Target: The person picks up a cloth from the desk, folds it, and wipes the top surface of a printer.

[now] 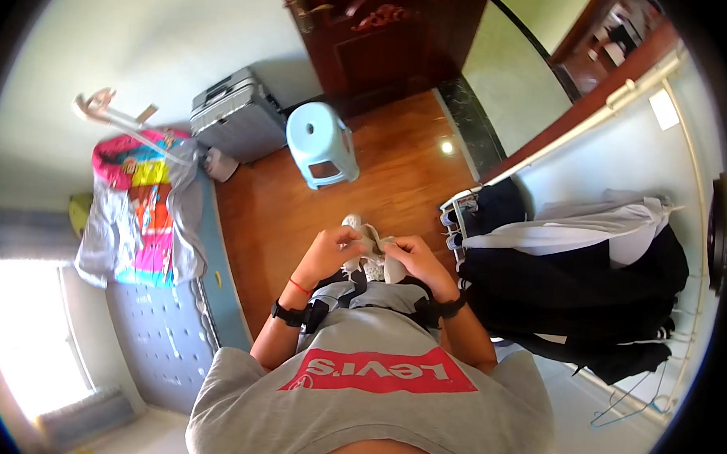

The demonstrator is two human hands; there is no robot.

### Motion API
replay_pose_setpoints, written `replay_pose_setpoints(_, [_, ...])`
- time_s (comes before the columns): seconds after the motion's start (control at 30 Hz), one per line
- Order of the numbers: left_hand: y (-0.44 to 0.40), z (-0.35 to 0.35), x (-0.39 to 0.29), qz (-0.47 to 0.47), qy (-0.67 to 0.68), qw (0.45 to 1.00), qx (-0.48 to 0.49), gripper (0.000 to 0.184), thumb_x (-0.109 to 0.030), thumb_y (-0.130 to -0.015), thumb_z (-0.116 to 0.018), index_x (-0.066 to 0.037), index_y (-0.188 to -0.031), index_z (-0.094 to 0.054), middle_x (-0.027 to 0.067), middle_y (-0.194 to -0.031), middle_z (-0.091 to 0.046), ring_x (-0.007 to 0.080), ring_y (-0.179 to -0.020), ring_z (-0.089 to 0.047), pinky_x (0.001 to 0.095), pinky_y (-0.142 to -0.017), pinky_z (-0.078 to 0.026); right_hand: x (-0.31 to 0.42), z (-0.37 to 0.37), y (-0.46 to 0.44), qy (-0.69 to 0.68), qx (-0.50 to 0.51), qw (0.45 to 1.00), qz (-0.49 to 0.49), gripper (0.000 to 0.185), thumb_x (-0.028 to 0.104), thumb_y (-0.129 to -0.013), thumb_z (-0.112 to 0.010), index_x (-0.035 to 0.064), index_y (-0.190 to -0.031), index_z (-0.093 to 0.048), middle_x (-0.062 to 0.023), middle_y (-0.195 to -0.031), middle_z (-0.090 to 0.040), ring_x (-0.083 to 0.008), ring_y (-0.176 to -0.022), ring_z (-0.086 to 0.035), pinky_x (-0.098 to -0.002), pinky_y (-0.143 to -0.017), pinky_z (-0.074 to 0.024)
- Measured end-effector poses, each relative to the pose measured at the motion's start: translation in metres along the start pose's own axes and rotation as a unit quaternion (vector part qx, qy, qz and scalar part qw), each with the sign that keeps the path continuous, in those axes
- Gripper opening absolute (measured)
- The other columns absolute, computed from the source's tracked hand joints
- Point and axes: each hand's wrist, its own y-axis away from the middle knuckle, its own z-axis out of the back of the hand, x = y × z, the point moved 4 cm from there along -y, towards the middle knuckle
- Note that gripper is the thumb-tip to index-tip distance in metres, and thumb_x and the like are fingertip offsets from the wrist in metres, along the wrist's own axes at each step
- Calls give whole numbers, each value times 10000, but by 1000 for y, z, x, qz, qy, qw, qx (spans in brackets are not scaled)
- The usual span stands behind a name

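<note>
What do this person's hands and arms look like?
The left hand and right hand are gloveless, below short grey T-shirt sleeves. On the left are a thin red bracelet and a black wristband; on the right, a dark strap.

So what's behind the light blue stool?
Past the light blue stool, the pale wall and dark red door show. The stool hides the floor directly behind it, so anything there can't be seen.

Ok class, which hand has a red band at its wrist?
The left hand: a thin red band sits between it and the black strap; the right hand has only a black wristband.
</note>
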Motion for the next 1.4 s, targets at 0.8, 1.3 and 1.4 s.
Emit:
replay_pose_setpoints(0.8, [-365, 112, -115, -89, -33, 988, 122, 144, -139, -928, -696, 1, -949, -670, 10, -827, -658, 83, -781, -553, 267, -717, -467, 124, 172, -255, 3, -226, 974, 9, 348, 286, -1033, -580, -20, -923, -707, 69, -794, -606, -49, -720, -528, -242, -624, -424])
replay_pose_setpoints(1.3, [-544, 35, -179, -187, -98, 963, 166, 480, -250, -856, -783, -26, -1231, -584, 140, -1076, -681, 240, -992, -661, 359, -909, -514, 220, 333, -339, -82, -101, 991, 8, 368, 361, -1034, -575, 27, -959, -710, -19, -822, -689, -84, -768, -601, -245, -702, -437])
replay_pose_setpoints(1.4, [-598, 19, -200, -183, -117, 968, 125, 426, -229, -865, -769, -22, -1201, -608, 172, -1072, -693, 267, -988, -683, 359, -888, -522, 256, 387, -359, -63, -37, 997, 7, 363, 352, -1032, -580, 23, -972, -719, -46, -861, -724, -98, -796, -631, -258, -730, -456])
